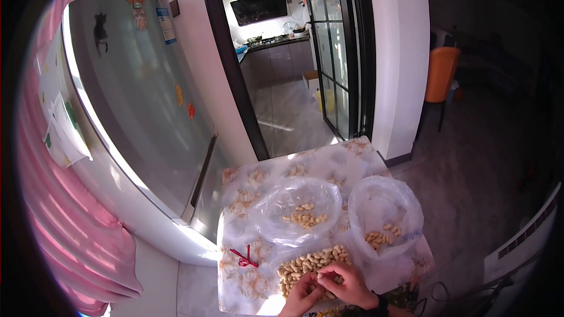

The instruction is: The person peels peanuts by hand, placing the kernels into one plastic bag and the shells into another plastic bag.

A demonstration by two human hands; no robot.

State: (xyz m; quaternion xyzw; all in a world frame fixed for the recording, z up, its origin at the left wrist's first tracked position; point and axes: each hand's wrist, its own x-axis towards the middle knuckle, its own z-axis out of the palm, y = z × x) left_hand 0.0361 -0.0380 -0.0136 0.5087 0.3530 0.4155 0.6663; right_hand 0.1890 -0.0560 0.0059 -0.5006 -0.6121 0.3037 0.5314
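Many unshelled peanuts (pixel 299 265) lie in a shallow heap near the table's front edge. Over them my left hand (pixel 304 294) and my right hand (pixel 346 283) meet, fingertips pinched together around what looks like a single peanut (pixel 320 277). Most of it is hidden by the fingers. Behind the heap an open clear plastic bag (pixel 270 214) holds several peanuts (pixel 305 219). Another open plastic bag (pixel 364 205), on the right, has a smaller group of peanuts (pixel 379 238) in it.
The patterned table (pixel 247 185) also carries a red tie (pixel 244 256) at its left. A fridge (pixel 135 94) and pink curtain (pixel 76 223) stand left. A glass door (pixel 332 53) opens to a kitchen; an orange chair (pixel 442 73) is at the right.
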